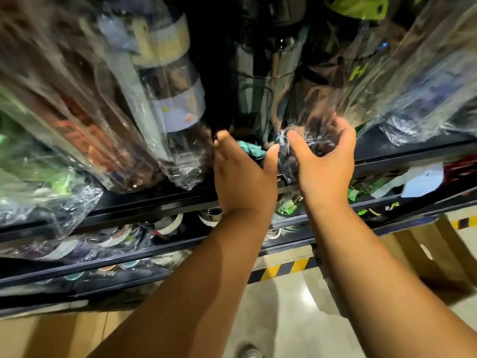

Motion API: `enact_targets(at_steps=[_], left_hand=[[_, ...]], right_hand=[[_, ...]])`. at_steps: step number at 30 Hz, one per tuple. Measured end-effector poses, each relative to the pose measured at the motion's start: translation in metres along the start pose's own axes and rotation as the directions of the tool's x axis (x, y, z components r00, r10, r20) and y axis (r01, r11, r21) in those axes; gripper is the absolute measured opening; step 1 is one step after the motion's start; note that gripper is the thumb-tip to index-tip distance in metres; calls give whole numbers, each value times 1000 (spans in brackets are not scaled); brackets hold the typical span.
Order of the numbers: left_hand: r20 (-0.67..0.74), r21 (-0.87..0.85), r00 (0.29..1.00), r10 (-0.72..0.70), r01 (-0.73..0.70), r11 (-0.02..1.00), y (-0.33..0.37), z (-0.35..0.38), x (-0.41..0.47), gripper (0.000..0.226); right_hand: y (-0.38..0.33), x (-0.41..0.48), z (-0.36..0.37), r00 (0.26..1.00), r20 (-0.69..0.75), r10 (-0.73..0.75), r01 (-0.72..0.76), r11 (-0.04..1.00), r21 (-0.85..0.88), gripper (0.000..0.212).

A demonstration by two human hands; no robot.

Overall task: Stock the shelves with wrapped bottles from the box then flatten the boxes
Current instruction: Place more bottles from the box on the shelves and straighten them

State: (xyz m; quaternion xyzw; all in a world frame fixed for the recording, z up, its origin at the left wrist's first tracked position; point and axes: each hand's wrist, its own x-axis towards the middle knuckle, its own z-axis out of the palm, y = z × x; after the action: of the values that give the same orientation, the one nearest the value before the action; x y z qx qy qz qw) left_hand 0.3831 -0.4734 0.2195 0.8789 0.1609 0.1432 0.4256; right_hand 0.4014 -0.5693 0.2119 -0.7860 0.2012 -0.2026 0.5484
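Head view, shelving seen close, much of it blurred. The R. hand (325, 164) is curling thumb and fingers round the base of a dark wrapped bottle (313, 136), its grip pinching the crinkled clear film. The bottle is leaning w/ its base at the front edge of the upper shelf (154, 202), between neighbouring wrapped bottles. The L. hand (242, 179) is reaching in just beside it, grip spread and holding nothing. Its fingers are lying fairly straight, tips at the film of a bottle w/ pale blue label (178, 104) on the left (contact cannot be told), and its thumb is standing near the held bottle. A teal object (251, 148) is showing in the gap between the hands, further in; too unclear to identify. At right, a bottle w/ green "H" lettering (358, 71) is leaning in its wrap. The lower shelves (129, 270) are carrying more wrapped items. A cardboard box (426, 257) is sitting on the floor (284, 311) at lower right, near yellow-black striped tape (281, 270).
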Motion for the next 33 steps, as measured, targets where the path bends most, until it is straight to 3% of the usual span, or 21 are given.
enact_targets(at_steps=[7,10,14,18,22,25,28,31,33], left_hand=[[107,-85,994,21,-12,996,-4,-10,-14,91],[100,-162,995,14,3,987,-11,-19,-37,91],[3,-200,996,93,-91,976,-15,-32,-69,62],[186,-286,961,205,-147,947,5,-20,-91,37],[264,-314,931,250,-162,936,38,19,-101,53],[229,-305,961,155,-81,949,69,58,-95,71],[98,-305,995,-3,33,952,103,95,-84,78],[-64,-365,991,-117,86,927,126,120,-79,79],[-88,-345,988,-128,91,934,133,133,-75,88]], right_hand=[[-8,-4,-24,988,146,54,-54,999,-7,71],[-6,-15,-42,988,137,77,-80,997,18,70],[5,-16,-71,987,92,131,-132,991,11,61],[15,1,-94,996,42,78,-77,997,-33,58],[26,30,-116,999,-45,27,-29,999,-36,61],[37,57,-139,999,-42,29,-32,998,-56,75],[50,82,-161,1000,9,15,-14,995,-101,88],[56,101,-170,997,80,-20,30,991,-127,95],[57,110,-170,992,126,-26,43,990,-133,98]])
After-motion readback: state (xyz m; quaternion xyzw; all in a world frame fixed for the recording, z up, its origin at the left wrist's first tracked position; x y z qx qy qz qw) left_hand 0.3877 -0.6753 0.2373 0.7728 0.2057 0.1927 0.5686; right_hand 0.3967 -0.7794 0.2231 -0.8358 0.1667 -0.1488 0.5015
